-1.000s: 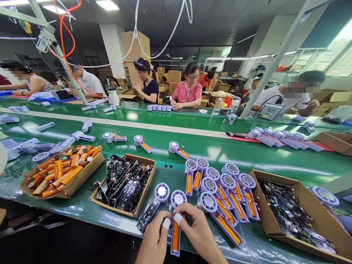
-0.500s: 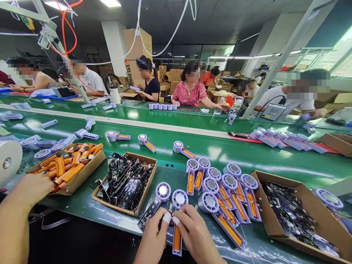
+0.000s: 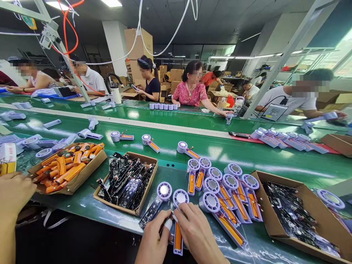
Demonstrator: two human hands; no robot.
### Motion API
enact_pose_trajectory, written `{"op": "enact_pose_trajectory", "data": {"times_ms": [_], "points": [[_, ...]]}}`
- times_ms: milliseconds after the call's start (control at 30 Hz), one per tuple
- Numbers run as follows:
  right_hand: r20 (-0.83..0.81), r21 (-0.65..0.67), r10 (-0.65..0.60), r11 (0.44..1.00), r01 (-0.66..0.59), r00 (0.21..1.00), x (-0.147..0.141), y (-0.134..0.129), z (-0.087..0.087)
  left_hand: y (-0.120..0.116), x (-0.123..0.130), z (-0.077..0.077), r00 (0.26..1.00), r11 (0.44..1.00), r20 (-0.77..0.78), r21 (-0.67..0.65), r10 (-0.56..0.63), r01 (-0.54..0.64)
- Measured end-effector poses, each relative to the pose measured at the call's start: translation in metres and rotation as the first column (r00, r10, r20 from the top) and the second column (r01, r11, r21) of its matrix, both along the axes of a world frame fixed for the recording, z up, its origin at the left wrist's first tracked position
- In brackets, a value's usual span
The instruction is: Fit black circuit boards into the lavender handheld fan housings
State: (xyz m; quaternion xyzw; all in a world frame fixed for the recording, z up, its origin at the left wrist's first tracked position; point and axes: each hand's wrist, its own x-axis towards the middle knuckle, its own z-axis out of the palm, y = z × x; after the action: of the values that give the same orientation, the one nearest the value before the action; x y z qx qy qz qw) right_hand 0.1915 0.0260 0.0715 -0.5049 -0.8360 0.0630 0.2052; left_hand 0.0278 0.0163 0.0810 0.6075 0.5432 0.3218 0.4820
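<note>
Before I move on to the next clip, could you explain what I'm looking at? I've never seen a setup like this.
There is no machine gripper here: the working parts are a person's own left hand and right hand, with white covers on fingertips. The view comes from a camera on that person's head, looking forward and down.

On the green work surface are a box of orange cylinders, two boxes of black circuit boards and a cluster of lilac pieces, each with a round head.

Both hands meet over one lilac piece, seemingly pinching something too small to make out. The hand at the left edge belongs to someone else; co-workers sit across the belt.
</note>
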Motion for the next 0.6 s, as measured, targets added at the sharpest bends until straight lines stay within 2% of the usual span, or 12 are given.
{"op": "enact_pose_trajectory", "data": {"times_ms": [67,167,333,467,600], "points": [[-0.157,-0.08,-0.019,0.997,0.006,0.987,0.003,0.001,-0.001,0.003,-0.004,0.003,0.999,0.999,-0.03,0.027,-0.035,0.036],[-0.34,-0.188,-0.01,0.98,-0.058,0.94,0.008,0.004,0.005,0.008,-0.01,0.003,0.995,0.994,-0.028,0.037,-0.101,0.102],[-0.45,-0.261,0.007,0.955,-0.139,0.893,0.009,0.008,0.017,0.011,-0.011,0.004,0.991,0.99,-0.026,0.037,-0.132,0.133],[-0.495,-0.253,-0.028,0.961,-0.113,0.869,0.011,0.009,0.015,0.012,-0.008,0.008,0.987,0.985,-0.041,0.067,-0.158,0.161],[-0.628,-0.299,-0.067,0.94,-0.161,0.776,0.027,0.007,0.012,0.008,-0.012,0.005,0.977,0.985,-0.167,0.086,-0.134,0.15]]}}
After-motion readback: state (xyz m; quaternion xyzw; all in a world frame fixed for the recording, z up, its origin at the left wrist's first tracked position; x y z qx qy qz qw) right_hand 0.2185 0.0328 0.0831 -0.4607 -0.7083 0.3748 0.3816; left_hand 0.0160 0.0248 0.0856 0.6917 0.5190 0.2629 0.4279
